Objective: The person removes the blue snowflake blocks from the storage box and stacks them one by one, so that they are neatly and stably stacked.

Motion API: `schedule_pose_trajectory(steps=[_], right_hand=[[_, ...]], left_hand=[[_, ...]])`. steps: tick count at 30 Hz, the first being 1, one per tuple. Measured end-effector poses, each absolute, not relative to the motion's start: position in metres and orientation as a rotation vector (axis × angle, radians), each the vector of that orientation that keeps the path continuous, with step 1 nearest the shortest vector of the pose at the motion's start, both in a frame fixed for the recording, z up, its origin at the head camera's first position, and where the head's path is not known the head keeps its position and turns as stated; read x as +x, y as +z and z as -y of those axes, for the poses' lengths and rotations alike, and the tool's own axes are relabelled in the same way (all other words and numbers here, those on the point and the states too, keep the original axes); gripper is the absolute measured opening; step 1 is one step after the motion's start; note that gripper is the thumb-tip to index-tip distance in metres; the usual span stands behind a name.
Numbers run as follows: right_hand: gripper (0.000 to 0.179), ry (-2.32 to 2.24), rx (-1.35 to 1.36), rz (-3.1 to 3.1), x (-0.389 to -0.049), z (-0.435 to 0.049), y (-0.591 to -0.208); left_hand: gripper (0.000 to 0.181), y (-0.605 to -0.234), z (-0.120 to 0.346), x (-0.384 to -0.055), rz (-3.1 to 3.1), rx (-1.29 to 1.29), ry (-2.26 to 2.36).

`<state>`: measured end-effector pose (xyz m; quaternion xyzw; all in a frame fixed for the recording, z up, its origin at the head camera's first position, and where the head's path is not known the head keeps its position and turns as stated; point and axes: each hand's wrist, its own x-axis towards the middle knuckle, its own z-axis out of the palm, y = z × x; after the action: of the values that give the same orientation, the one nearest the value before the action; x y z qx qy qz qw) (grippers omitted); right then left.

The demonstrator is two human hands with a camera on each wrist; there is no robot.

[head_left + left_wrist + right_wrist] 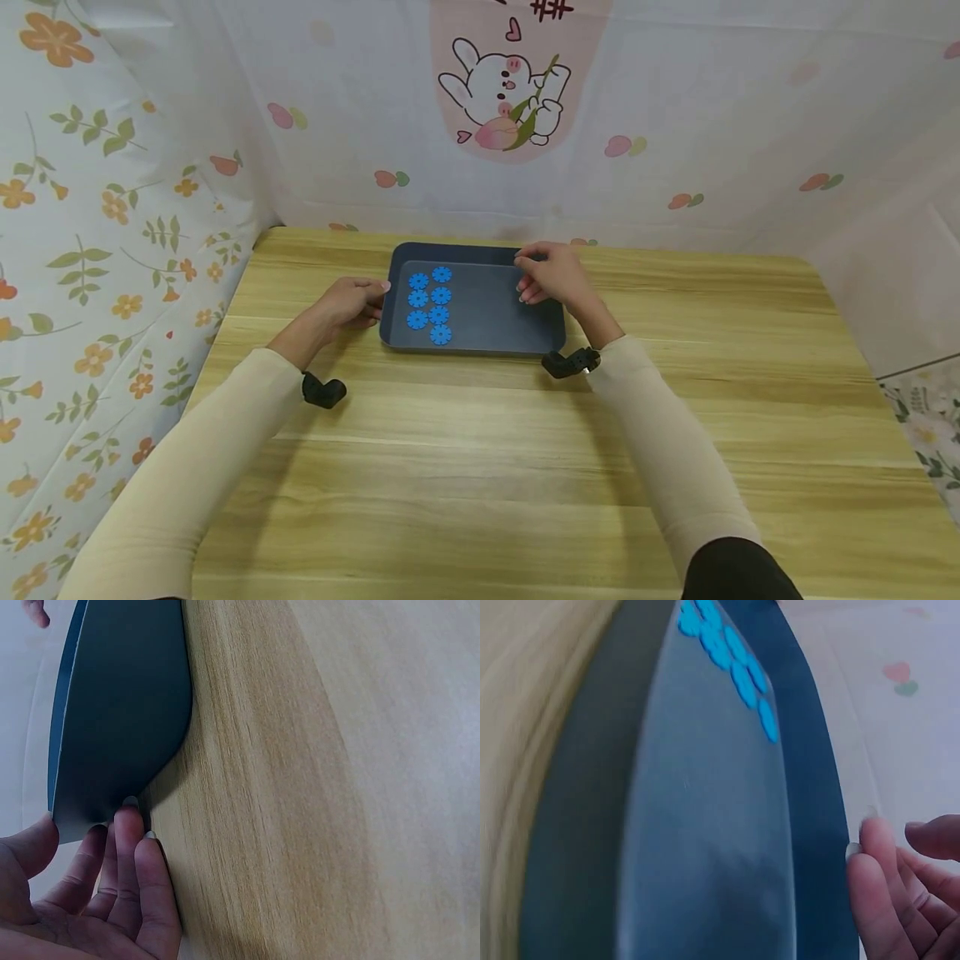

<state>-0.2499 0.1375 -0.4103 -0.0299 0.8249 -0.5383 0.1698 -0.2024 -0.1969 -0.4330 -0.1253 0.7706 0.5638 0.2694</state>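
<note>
A dark grey rectangular tray (483, 304) lies on the wooden table. Toward its left side, several flat blue notched discs (441, 296) form two columns. My left hand (347, 304) holds the tray's left end. In the left wrist view, the thumb of that hand (97, 900) is at the rim and the fingertips are against the tray's outer wall (124, 712). Over the back right part of the tray is my right hand (557, 275), its fingers loosely bent. Nothing shows between the fingers of this hand (900, 900) in the right wrist view.
A white curtain (337, 108) with a rabbit drawing hangs behind the table (480, 467). Floral cloth (120, 250) borders the left side. A black wrist camera (324, 390) is on the left wrist, another (570, 362) on the right.
</note>
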Motion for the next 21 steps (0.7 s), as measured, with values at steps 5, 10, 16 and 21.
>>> schedule_pose_trajectory(steps=[5,10,16,21], right_hand=[[0.032,-1.480,-0.153,-2.308,-0.248,-0.120,-0.415],[0.032,-1.420,-0.220,-2.298,-0.246,-0.107,-0.420],[0.031,-1.371,-0.284,-2.254,-0.242,-0.095,-0.426],[0.032,-1.369,-0.313,-2.189,-0.240,-0.090,-0.434]], left_hand=[[0.046,-0.434,0.197,-0.203,-2.087,-0.338,1.511],[0.046,-0.432,0.197,-0.202,-2.085,-0.340,1.512],[0.048,-0.430,0.198,-0.201,-2.087,-0.324,1.506],[0.048,-0.433,0.198,-0.202,-2.087,-0.330,1.510]])
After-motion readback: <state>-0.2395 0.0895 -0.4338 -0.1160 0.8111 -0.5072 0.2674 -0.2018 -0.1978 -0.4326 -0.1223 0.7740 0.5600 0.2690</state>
